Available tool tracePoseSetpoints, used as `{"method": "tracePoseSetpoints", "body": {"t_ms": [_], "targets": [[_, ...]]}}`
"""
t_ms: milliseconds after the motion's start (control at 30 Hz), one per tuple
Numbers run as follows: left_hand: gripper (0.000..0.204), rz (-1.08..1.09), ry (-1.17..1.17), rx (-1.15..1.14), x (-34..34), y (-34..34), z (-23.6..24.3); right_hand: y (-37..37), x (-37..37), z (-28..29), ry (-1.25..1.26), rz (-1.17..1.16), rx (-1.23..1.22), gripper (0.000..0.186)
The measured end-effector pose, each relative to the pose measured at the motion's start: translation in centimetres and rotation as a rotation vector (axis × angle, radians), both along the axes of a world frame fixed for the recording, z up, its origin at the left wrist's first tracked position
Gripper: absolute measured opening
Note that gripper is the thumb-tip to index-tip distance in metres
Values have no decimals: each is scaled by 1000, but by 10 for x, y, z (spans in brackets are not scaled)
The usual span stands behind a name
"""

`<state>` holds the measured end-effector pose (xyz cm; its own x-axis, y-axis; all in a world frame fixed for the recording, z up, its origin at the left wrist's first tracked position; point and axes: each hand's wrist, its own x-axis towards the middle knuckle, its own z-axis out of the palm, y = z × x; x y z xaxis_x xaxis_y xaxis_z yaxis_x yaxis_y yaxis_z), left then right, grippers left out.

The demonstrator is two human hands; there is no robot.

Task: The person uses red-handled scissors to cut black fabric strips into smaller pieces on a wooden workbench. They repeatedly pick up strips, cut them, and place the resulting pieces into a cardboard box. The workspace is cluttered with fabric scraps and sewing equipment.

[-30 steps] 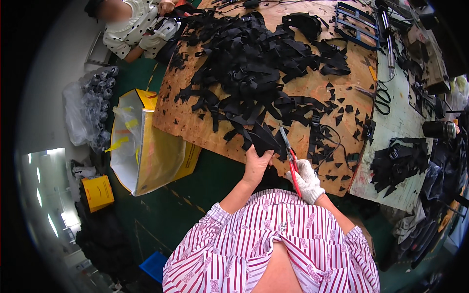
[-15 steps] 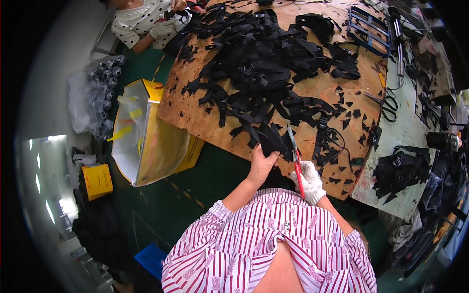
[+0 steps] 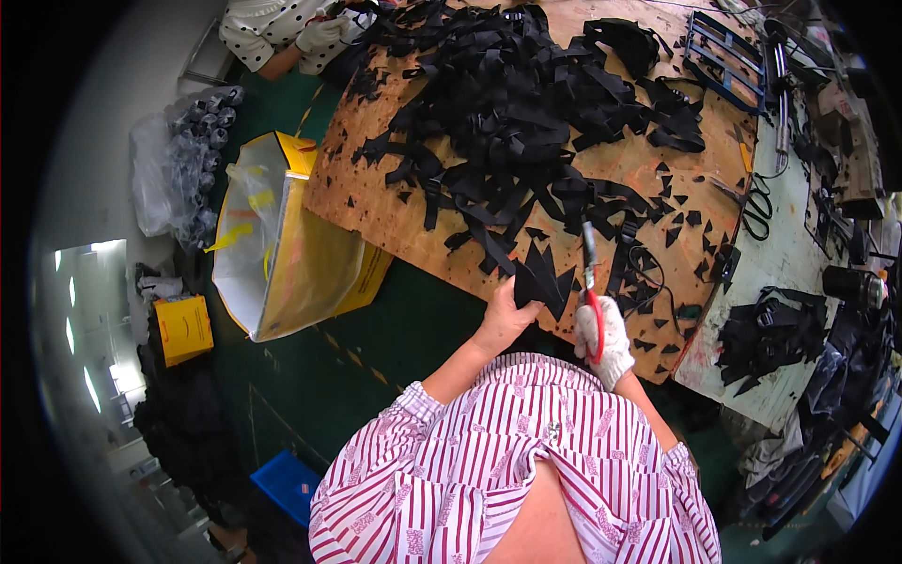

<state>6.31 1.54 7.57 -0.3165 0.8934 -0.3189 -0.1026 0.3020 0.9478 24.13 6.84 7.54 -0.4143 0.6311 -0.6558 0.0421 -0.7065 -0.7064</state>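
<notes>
My bare left hand (image 3: 507, 318) pinches black webbing strips (image 3: 542, 279) at the near edge of the wooden table. Their ends fan out in pointed tips away from my fingers. In a white knit glove, my right hand (image 3: 604, 336) grips red-handled scissors (image 3: 589, 263) whose blades point away from me. The blades stand a little to the right of the strips and do not touch them. Beyond both hands lies a large tangled heap of black webbing (image 3: 507, 103). Small black triangular offcuts (image 3: 673, 235) are scattered to the right of the scissors.
A yellow box (image 3: 310, 254) with a white inside stands left of the table, plastic bags in it. At the far left a co-worker's gloved hand (image 3: 321, 36) is busy. A pale side table (image 3: 752, 367) with black straps adjoins on the right; a blue metal frame (image 3: 723, 61) lies behind.
The scissors have moved right, away from the strips, and their handles have turned in my right hand. The strip ends in my left hand now spread into several points.
</notes>
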Motion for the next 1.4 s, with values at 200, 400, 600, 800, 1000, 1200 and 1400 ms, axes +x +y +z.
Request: {"method": "tracePoseSetpoints", "body": {"t_ms": [200, 400, 600, 800, 1000, 1200, 1400], "targets": [[8, 163, -138, 17, -45, -2, 24, 20, 10, -3, -90, -69, 37, 31], [30, 144, 80, 102, -65, -4, 16, 19, 7, 7, -184, 119, 99, 30], [40, 146, 52, 256, -62, 16, 59, 35, 8, 17, -120, 67, 205, 32], [23, 270, -312, 292, -78, 22, 26, 167, 34, 119, 194, -560, 351, 17], [27, 291, -624, 271, -60, 34, 38, 257, 91, 193, 436, -640, 654, 24], [24, 184, -562, 316, -75, 17, 39, 215, 64, 174, 304, -515, 612, 16], [16, 191, -381, 274, -88, 20, 59, 125, 32, 88, 18, -343, 312, 9]]}}
